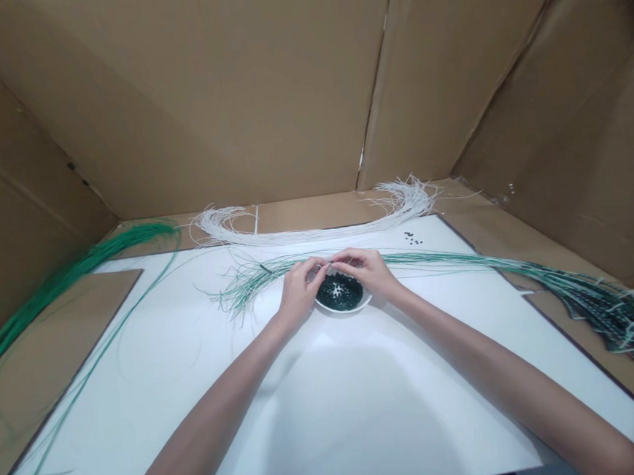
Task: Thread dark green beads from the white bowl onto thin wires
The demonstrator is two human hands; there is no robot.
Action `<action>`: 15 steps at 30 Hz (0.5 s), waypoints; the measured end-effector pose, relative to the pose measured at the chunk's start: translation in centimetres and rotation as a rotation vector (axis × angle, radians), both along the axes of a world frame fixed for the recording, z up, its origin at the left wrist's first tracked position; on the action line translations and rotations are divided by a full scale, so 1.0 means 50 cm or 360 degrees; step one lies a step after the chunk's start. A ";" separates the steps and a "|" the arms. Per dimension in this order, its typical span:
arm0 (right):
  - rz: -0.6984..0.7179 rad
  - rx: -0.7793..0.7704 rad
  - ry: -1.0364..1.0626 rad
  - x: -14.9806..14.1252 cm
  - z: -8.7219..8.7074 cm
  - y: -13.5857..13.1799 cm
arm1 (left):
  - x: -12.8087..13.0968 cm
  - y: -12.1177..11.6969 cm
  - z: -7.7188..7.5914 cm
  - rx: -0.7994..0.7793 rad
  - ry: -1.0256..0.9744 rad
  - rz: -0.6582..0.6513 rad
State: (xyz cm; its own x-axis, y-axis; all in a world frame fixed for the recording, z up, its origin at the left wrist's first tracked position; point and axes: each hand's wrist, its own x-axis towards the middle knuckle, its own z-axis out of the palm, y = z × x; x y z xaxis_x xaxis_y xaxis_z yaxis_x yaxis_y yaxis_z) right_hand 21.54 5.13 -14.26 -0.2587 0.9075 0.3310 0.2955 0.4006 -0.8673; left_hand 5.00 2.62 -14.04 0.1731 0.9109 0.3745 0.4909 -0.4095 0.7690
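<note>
My left hand (pixel 300 288) and my right hand (pixel 370 268) meet over the far rim of a white bowl (pixel 345 310). Thumb and fingers are pinched together on both, the fingertips almost touching. Whatever lies between them is too small to make out. Dark green, bead-like pieces (pixel 339 299) fill the bowl, with a pale patch of bottom showing among them. Just behind my hands runs a bundle of thin green and white strands (pixel 433 257), its loose ends fanned out on the left.
Strung dark pieces (pixel 614 316) hang together at the bundle's right end. White strands (pixel 317 234) curve along the back, green strands (pixel 77 264) lie left. Several dark bits (pixel 411 239) are scattered on the white board (pixel 320 413). Cardboard walls (pixel 218 99) enclose the table.
</note>
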 end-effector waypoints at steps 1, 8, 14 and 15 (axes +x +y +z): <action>-0.0001 0.0011 -0.0009 0.000 0.000 0.000 | 0.000 0.000 0.001 -0.0002 0.0009 0.0004; -0.0018 0.0142 -0.0142 -0.001 0.012 -0.005 | -0.001 0.002 0.001 0.0054 0.0123 0.0020; -0.0010 0.0308 -0.0314 0.000 0.016 -0.007 | -0.005 0.007 0.000 0.0263 0.0378 0.0000; -0.0003 0.0325 -0.0329 0.001 0.016 -0.007 | -0.006 0.007 0.002 0.0291 0.0431 -0.0007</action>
State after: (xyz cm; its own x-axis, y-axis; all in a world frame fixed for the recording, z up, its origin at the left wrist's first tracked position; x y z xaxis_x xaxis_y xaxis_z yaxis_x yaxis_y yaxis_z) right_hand 21.57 4.76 -13.45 -0.3378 0.8281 0.4474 0.4588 0.5599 -0.6899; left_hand 4.69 2.99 -13.96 0.2925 0.8317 0.4719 0.6657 -0.5314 0.5239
